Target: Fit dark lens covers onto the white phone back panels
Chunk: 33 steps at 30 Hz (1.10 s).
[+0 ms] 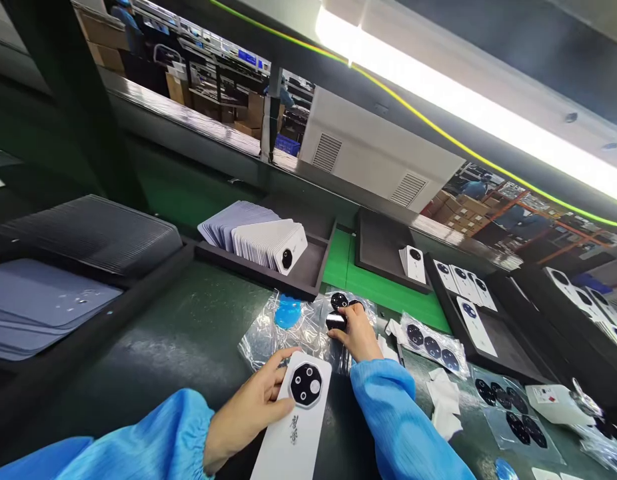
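Observation:
My left hand [256, 403] is closed around the edge of a white phone back cover [301, 443], its thumb lying on the face. On that cover sits a round black camera lens plate [302, 385] with several small circles, above dark lettering. To the right, my right hand [357, 333] pinches a round black disc [336, 321] by its edge. More black discs [339, 301] lie right behind it on clear plastic film [308, 333]. A shiny blue round piece [287, 311] rests on the same film.
A black tray [308, 260] holds fanned white covers [268, 243]. Further black trays with covers stand at the back and right. Bagged black discs [432, 347], crumpled white tissue [444, 400] and a white bottle [558, 403] lie to the right. Grey sheets [43, 300] are stacked at left.

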Motion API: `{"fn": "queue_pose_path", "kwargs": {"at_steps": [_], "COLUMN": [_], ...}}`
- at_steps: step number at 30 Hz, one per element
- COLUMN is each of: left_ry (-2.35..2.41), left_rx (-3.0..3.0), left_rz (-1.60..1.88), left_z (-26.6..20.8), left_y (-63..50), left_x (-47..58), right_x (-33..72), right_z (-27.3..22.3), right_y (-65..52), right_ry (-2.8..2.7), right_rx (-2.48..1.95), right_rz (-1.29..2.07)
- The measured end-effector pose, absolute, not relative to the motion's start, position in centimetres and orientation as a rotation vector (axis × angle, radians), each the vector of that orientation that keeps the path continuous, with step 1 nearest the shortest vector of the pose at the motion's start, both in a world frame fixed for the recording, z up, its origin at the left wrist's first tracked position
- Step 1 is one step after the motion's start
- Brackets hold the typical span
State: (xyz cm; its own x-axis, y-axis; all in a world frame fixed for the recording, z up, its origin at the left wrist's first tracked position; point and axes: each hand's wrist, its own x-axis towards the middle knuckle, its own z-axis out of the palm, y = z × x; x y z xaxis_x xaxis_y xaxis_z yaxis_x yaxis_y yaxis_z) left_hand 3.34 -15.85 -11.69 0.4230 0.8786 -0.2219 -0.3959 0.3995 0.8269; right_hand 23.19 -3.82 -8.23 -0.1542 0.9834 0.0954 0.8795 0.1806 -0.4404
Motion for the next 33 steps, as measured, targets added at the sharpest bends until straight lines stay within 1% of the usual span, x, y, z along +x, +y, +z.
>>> {"fn": "queue_pose_path", "kwargs": {"at_steps": [5, 12, 17, 26, 33], "left_ry": [0.739, 0.736, 0.743, 0.761, 0.776], "left_rx": [0.781, 0.772, 0.825, 0.826, 0.795], "left_rz": [0.889, 0.800, 0.788, 0.790, 0.768], "left_z": [-10.7, -7.3, -6.3, -6.6, -7.1], "left_y": [-15.6, -13.4, -11.3, -8.6, -7.8], "left_x": [3.3, 3.6, 4.7, 6.6, 6.9], "right_x": [24.3, 25.7, 26.7, 28.0, 27.5], "right_z": [-7.6, -5.4, -4.1, -7.5, -8.1], "right_y": [-3.8, -5.2, -8.7, -11.9, -11.9], "right_ry": [-2.115, -1.984, -1.848, -1.645, -1.623], "right_rx": [-1.672, -1.585, -1.498, -1.489, -1.488], "right_rz": [0.558, 0.647, 0.572, 0.340, 0.250]}}
